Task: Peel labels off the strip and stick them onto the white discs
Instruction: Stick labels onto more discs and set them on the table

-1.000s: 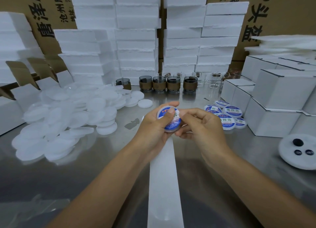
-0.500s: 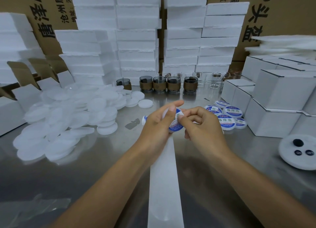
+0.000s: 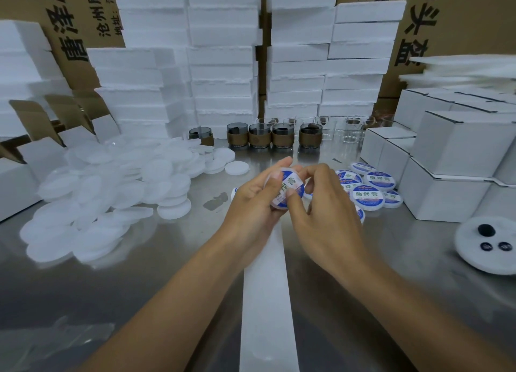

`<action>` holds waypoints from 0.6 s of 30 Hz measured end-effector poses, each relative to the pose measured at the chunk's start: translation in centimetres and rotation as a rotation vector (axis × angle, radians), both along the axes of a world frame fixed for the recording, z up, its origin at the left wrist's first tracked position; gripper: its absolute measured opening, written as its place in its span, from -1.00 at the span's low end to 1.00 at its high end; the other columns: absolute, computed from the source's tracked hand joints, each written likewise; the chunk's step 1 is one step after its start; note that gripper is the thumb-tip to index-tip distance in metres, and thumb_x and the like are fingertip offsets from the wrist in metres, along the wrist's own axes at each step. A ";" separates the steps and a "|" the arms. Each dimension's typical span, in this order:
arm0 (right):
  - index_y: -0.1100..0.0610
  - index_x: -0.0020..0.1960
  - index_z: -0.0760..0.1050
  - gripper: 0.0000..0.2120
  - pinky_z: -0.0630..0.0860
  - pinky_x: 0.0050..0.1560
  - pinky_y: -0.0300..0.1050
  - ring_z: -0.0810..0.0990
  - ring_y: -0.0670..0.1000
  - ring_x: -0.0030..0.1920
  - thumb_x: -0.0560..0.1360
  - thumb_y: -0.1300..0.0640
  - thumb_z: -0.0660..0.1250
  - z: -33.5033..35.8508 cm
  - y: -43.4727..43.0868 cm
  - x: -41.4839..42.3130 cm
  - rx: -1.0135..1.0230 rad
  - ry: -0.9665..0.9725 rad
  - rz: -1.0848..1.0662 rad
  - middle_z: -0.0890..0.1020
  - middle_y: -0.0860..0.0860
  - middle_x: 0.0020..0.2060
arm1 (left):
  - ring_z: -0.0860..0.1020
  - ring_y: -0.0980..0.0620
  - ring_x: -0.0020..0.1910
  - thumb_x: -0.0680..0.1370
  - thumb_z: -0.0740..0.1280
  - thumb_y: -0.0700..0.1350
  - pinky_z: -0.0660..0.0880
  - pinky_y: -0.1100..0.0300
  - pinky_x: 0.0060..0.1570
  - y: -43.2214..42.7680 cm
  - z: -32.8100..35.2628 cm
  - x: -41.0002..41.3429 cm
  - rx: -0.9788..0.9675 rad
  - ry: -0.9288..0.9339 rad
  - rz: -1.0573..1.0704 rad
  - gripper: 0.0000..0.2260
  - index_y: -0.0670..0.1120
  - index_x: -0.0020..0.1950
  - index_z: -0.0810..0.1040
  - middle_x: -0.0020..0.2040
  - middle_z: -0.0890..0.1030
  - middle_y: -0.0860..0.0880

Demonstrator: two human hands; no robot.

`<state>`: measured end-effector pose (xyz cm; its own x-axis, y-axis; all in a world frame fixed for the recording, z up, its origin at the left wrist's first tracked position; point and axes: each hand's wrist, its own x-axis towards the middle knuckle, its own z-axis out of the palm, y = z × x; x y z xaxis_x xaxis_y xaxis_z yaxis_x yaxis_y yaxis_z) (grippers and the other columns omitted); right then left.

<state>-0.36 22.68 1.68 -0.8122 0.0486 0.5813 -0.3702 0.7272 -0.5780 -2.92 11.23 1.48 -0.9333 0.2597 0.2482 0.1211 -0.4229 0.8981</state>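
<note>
In the head view, the left hand (image 3: 251, 204) gripped a white disc (image 3: 279, 202) just above the table (image 3: 167, 260), its fingers (image 3: 275, 182) curled round the rim. The right hand (image 3: 326, 212) pinched the same disc, thumb pressing the blue label (image 3: 296, 187) flat. Sticking looked nearly finished. The next move would likely be setting it among the labelled discs (image 3: 374, 187), then peeling another off the strip (image 3: 265, 302).

Glossy steel table (image 3: 139, 274), matt foam discs (image 3: 92, 193)
</note>
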 end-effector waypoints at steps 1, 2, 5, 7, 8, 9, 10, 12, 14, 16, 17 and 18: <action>-0.02 0.00 0.26 -0.86 0.33 -0.26 -0.08 0.43 -0.04 -0.18 0.53 -0.02 0.20 0.0 0.1 0.1 0.034 0.016 -0.011 0.42 -0.09 -0.10 | 0.64 0.09 0.03 0.60 0.15 -0.11 0.56 0.27 -0.01 -0.1 0.0 -0.1 0.015 -0.015 0.000 -0.78 0.01 0.18 0.52 0.03 0.68 0.03; -0.05 -0.02 0.24 -0.86 0.30 -0.26 -0.09 0.42 -0.06 -0.18 0.53 -0.03 0.20 0.1 0.3 0.1 0.054 0.027 -0.009 0.41 -0.10 -0.10 | 0.63 0.08 0.04 0.60 0.15 -0.11 0.57 0.25 -0.01 -0.1 0.0 -0.2 0.021 -0.031 -0.003 -0.78 0.00 0.17 0.52 0.04 0.68 0.02; -0.09 -0.04 0.21 -0.84 0.33 -0.28 -0.10 0.45 -0.07 -0.22 0.52 -0.06 0.20 0.1 0.5 0.1 0.048 0.016 0.017 0.43 -0.15 -0.16 | 0.64 0.02 0.04 0.61 0.15 -0.11 0.58 0.20 -0.03 -0.1 0.0 -0.3 0.013 -0.076 -0.013 -0.77 -0.01 0.13 0.57 0.05 0.68 -0.03; -0.07 -0.02 0.23 -0.83 0.38 -0.31 -0.08 0.49 -0.07 -0.25 0.51 -0.07 0.21 -0.1 0.5 -0.1 0.029 0.000 0.039 0.47 -0.16 -0.21 | 0.65 0.01 0.00 0.61 0.15 -0.11 0.59 0.19 -0.09 -0.2 0.0 -0.3 0.031 -0.103 -0.023 -0.77 -0.03 0.11 0.58 0.03 0.68 -0.06; -0.06 -0.01 0.24 -0.83 0.42 -0.31 -0.07 0.51 -0.08 -0.27 0.51 -0.06 0.22 -0.1 0.5 -0.1 0.013 -0.005 0.060 0.48 -0.16 -0.23 | 0.66 0.00 -0.03 0.61 0.15 -0.11 0.59 0.19 -0.12 -0.3 0.0 -0.3 0.044 -0.119 -0.032 -0.77 -0.05 0.10 0.59 0.02 0.69 -0.07; -0.06 -0.01 0.25 -0.82 0.45 -0.31 -0.06 0.52 -0.09 -0.28 0.51 -0.06 0.23 -0.2 0.5 -0.2 -0.009 -0.009 0.087 0.49 -0.17 -0.26 | 0.66 0.00 -0.06 0.61 0.14 -0.12 0.59 0.19 -0.15 -0.4 0.1 -0.3 0.055 -0.135 -0.044 -0.77 -0.07 0.09 0.59 0.00 0.69 -0.08; -0.06 -0.01 0.26 -0.82 0.46 -0.31 -0.06 0.52 -0.11 -0.30 0.51 -0.04 0.25 -0.3 0.5 -0.3 -0.037 -0.012 0.115 0.48 -0.19 -0.28 | 0.67 0.00 -0.08 0.61 0.14 -0.11 0.60 0.18 -0.16 -0.5 0.1 -0.2 0.064 -0.150 -0.053 -0.76 -0.08 0.09 0.59 -0.02 0.69 -0.09; -0.04 -0.01 0.28 -0.82 0.41 -0.33 -0.15 0.49 -0.17 -0.35 0.50 0.02 0.29 -0.5 0.5 -0.5 -0.114 -0.011 0.170 0.46 -0.22 -0.34 | 0.67 -0.02 -0.10 0.62 0.13 -0.11 0.61 0.15 -0.16 -0.6 0.2 -0.2 0.079 -0.172 -0.069 -0.75 -0.11 0.09 0.58 -0.03 0.69 -0.12; -0.05 0.02 0.30 -0.80 0.35 -0.33 -0.23 0.48 -0.19 -0.36 0.50 0.07 0.31 -0.6 0.5 -0.6 -0.200 -0.011 0.219 0.46 -0.21 -0.37 | 0.67 -0.04 -0.10 0.61 0.13 -0.10 0.62 0.13 -0.13 -0.6 0.3 -0.2 0.092 -0.181 -0.076 -0.75 -0.13 0.10 0.58 -0.02 0.68 -0.14; -0.11 0.14 0.26 -0.66 0.39 -0.33 -0.21 0.47 -0.15 -0.38 0.48 0.11 0.34 -0.5 0.4 -0.5 -0.289 -0.029 0.255 0.47 -0.08 -0.36 | 0.67 -0.06 -0.08 0.61 0.14 -0.09 0.62 0.12 -0.12 -0.6 0.4 -0.1 0.096 -0.187 -0.076 -0.74 -0.13 0.10 0.59 0.00 0.67 -0.18; -0.14 0.21 0.24 -0.58 0.41 -0.33 -0.21 0.47 -0.13 -0.38 0.48 0.12 0.35 -0.4 0.4 -0.4 -0.326 -0.046 0.265 0.48 -0.01 -0.35 | 0.66 -0.07 -0.08 0.60 0.15 -0.08 0.62 0.12 -0.12 -0.7 0.4 -0.1 0.093 -0.189 -0.077 -0.74 -0.12 0.09 0.60 0.00 0.66 -0.20; -0.14 0.24 0.25 -0.55 0.43 -0.33 -0.20 0.49 -0.07 -0.37 0.47 0.13 0.36 -0.2 0.4 -0.4 -0.351 -0.067 0.272 0.49 0.06 -0.33 | 0.66 -0.08 -0.08 0.59 0.16 -0.07 0.62 0.12 -0.12 -0.7 0.4 -0.1 0.086 -0.189 -0.074 -0.74 -0.11 0.08 0.61 0.00 0.66 -0.22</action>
<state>-0.78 23.08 1.45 -0.8578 0.0133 0.5138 -0.4743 0.3644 -0.8014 -3.01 10.54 1.90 -0.9443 0.3152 0.0943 -0.0808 -0.5000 0.8623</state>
